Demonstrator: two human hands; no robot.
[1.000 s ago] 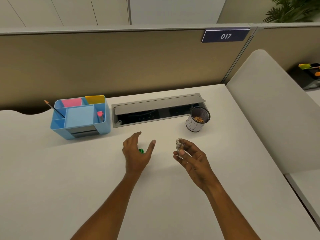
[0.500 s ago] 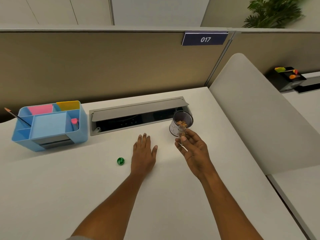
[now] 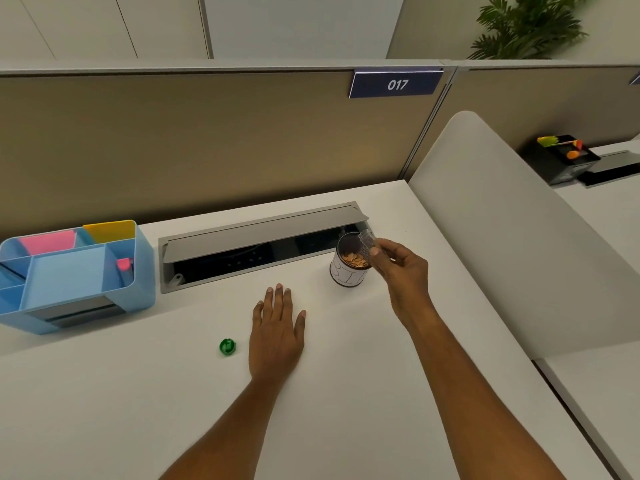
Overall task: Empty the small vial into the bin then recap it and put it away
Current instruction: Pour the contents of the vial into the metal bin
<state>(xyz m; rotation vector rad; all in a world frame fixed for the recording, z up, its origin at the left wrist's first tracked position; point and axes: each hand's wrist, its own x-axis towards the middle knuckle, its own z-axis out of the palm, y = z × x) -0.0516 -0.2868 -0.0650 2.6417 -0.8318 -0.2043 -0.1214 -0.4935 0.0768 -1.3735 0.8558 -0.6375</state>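
My right hand (image 3: 401, 268) grips a small clear vial (image 3: 367, 243), uncapped and tilted over the rim of a small white bin (image 3: 346, 276) that holds orange-brown bits. The bin stands on the white desk in front of the cable tray. My left hand (image 3: 277, 327) lies flat on the desk, fingers together, holding nothing. The vial's green cap (image 3: 227, 347) rests on the desk just left of my left hand.
A blue desk organiser (image 3: 74, 275) with pink and yellow notes stands at the far left. A grey cable tray (image 3: 259, 244) with its lid up runs along the back. A tan partition rises behind; a white divider (image 3: 502, 237) borders the desk on the right.
My right hand has carried the vial up and right to the bin and tipped it over the rim. My left hand has left the green cap and flattened on the desk.
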